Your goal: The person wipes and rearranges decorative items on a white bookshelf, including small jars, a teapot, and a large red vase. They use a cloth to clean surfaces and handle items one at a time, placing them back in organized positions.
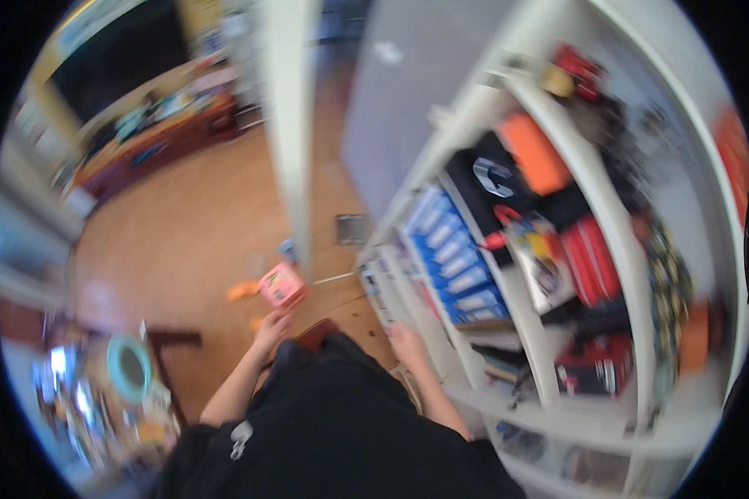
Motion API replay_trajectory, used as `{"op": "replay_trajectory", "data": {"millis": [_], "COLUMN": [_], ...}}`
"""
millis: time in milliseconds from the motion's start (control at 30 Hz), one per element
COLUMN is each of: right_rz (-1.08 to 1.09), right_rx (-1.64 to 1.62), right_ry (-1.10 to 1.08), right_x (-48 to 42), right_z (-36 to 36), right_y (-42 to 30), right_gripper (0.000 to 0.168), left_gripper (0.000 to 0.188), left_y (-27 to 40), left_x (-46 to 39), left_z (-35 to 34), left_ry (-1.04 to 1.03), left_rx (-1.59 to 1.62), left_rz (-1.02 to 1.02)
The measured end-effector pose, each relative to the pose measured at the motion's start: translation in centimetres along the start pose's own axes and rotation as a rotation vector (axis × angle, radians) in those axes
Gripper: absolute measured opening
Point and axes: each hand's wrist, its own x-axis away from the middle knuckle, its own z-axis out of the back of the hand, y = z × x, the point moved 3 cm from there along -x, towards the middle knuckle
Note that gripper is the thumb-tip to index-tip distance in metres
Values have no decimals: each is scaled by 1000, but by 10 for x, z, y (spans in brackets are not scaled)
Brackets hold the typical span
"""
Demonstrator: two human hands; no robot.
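My left hand point(274, 329) grips the near end of a small pink box point(282, 285) that bears dark writing, holding it out over the wooden floor. My right hand point(407, 342) hangs beside the lower front of a white shelf unit point(474, 218). Motion blur hides its fingers, and I see no object in it. An orange thing point(243, 290), too blurred to name, shows just left of the pink box.
Blue-and-white boxes point(455, 259), a red bag point(590, 261) and an orange box point(535, 153) fill shelves on the right. A cluttered table with a turquoise round-rimmed object point(128, 368) stands at lower left. A low wooden cabinet point(162, 153) lies beyond the floor, under a dark screen point(122, 56).
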Motion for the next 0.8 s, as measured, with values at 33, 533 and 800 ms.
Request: {"op": "replay_trajectory", "data": {"millis": [33, 533, 800], "right_rz": [2, -158, -336], "right_rx": [-54, 159, -71], "right_ry": [34, -785, -820], "right_x": [4, 15, -6], "right_z": [7, -45, -51], "right_y": [4, 153, 123], "right_gripper": [30, 21, 20], "left_gripper": [25, 18, 17], "left_y": [-18, -179, -360], "left_x": [-16, 101, 243], "left_z": [-2, 118, 176], "left_ry": [-27, 703, 1226], "left_rx": [-196, 117, -670], "left_rz": [-63, 427, 425]}}
